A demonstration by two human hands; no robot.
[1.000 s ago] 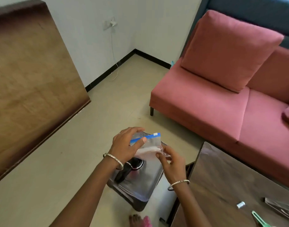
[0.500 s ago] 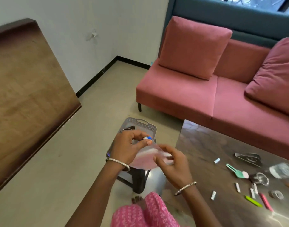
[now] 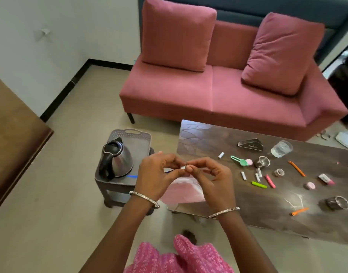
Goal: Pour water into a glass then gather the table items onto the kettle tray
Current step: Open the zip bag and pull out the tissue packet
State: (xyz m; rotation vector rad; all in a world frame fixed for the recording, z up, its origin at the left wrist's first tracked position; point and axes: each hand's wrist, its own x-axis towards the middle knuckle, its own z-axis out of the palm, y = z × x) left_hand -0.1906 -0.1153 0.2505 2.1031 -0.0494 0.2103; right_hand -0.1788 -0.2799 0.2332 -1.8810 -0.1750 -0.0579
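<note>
My left hand (image 3: 156, 174) and my right hand (image 3: 210, 179) pinch the top edge of a clear zip bag (image 3: 181, 191) that hangs between them, above the gap between stool and table. A steel kettle (image 3: 116, 161) with a black handle stands on the grey tray (image 3: 136, 139) on a low stool to the left. A glass (image 3: 281, 148) with water stands on the dark table (image 3: 267, 205) at the far right. Several small items lie scattered on the table: a green scoop (image 3: 239, 160), a small strainer (image 3: 263, 162), white sachets, pink, green and orange sticks.
A pink sofa (image 3: 218, 91) with two cushions stands behind the table. A brown wooden panel (image 3: 13, 134) is at the left edge. A second metal strainer (image 3: 337, 202) and a metal triangular holder (image 3: 251, 144) are on the table. A person stands at the far right edge.
The view has swung right and down, bringing the kettle and the whole table into sight. My hands have come closer together on the top of the bag.
</note>
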